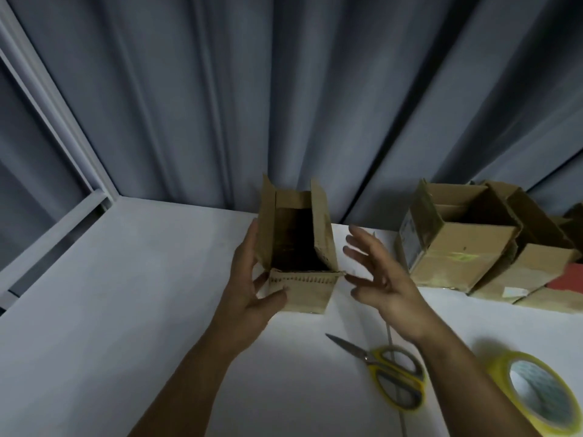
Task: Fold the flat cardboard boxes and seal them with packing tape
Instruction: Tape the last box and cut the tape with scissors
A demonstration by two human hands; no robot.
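Note:
A small brown cardboard box (pixel 307 291) stands upright on the white table (pixel 126 294), its top flaps standing up and its dark inside showing. My left hand (pixel 252 291) holds the box at its left side, thumb on the front face and fingers along the left flap. My right hand (pixel 375 272) hovers just right of the box with fingers spread, not touching it. A roll of yellow-edged packing tape (pixel 536 392) lies at the lower right. Yellow-handled scissors (pixel 385 370) lie in front of the box.
Several folded, open-topped cardboard boxes (pixel 467 244) stand in a row at the back right, with something red (pixel 568 279) beside them. Grey curtains (pixel 284 105) hang behind the table. A window frame (pixel 63 146) runs along the left.

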